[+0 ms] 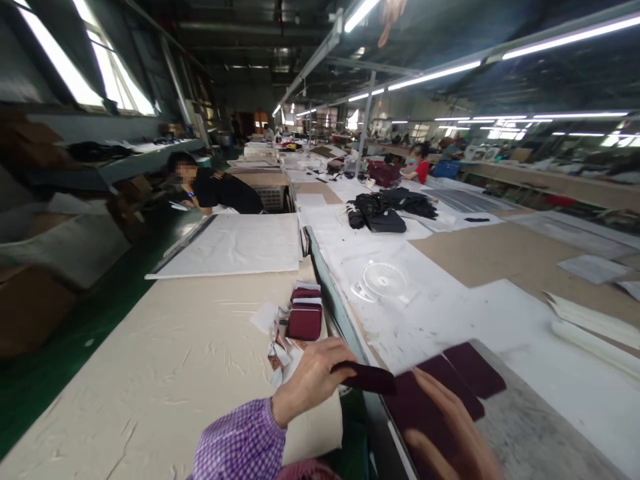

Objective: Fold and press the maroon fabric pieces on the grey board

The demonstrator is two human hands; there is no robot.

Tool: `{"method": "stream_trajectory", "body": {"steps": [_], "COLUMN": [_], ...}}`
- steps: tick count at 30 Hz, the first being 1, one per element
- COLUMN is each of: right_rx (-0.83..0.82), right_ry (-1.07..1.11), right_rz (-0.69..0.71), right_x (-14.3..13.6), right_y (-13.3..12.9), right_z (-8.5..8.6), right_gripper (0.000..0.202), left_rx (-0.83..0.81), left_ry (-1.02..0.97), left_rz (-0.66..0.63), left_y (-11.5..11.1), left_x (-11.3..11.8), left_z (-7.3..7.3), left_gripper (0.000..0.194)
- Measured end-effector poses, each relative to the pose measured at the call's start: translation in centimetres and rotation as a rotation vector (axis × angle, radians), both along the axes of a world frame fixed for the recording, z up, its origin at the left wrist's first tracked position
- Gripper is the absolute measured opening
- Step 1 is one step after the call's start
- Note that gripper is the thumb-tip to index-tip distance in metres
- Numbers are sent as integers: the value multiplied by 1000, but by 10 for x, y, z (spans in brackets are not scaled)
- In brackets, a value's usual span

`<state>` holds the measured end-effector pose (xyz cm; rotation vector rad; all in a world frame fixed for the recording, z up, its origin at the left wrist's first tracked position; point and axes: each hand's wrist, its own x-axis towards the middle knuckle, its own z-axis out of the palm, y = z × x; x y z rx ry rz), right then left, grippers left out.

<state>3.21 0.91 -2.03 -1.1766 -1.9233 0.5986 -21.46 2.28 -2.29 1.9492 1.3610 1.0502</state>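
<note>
My left hand (317, 370), in a purple checked sleeve, is closed on a dark maroon fabric piece (373, 379) above the gap between the two tables. My right hand (450, 427) has its fingers stretched out over a maroon panel (413, 400) on a grey board (530, 413); part of the panel is hidden beneath it. Beyond its fingertips, another maroon panel (475, 369) lies flat on the board. Past my left hand stands a stack of maroon pieces (305, 322) with pale layers between them, beside crumpled scraps (279, 353).
A white fan (385, 280) lies on the right table, with a dark pile of fabric (385, 210) farther back. Cream fabric (150, 360) covers the left table. A person in black (225, 190) bends beside the left table; another in red (421, 171) is farther off.
</note>
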Motion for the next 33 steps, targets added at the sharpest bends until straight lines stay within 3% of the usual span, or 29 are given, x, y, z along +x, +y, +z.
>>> {"method": "stream_trajectory", "body": {"steps": [1,3,8,11,14,16,18,22,25,33], "right_rx": [4,-20,120,22,-285,-389,-364,-217,-204,-302], "right_ry": [-61,-97,-39,72,269,372,382,270,222,325], "right_rz": [66,139,-143,-152,21,153,192,124,91,60], "right_x": [-8,-26,-75,-97,-106,-106,-104,-101,-102,-107], "right_y": [4,12,12,1,-7,-8,-8,-9,-11,-15], "right_z": [3,6,-2,-8,-8,-6,-5,-4,-6,-12], "right_gripper": [49,26,24,26,29,31,32,42,42,40], "left_rx": [-11,-49,-287,-456,-480,-534,-572,-528,-545,-569], "left_ry": [-35,-180,-930,-1237,-1361,-1446,-1496,-1500,-1514,-1642], "left_rz": [-32,27,593,687,583,479,452,400,358,249], "left_y": [-2,-4,-12,-17,-18,-18,-17,-17,-18,-25], "left_x": [4,11,28,38,42,41,40,42,45,52], "left_z": [1,-1,-24,-37,-43,-43,-40,-29,-26,-51], "left_gripper": [9,10,46,43,36,40,44,39,37,32]}}
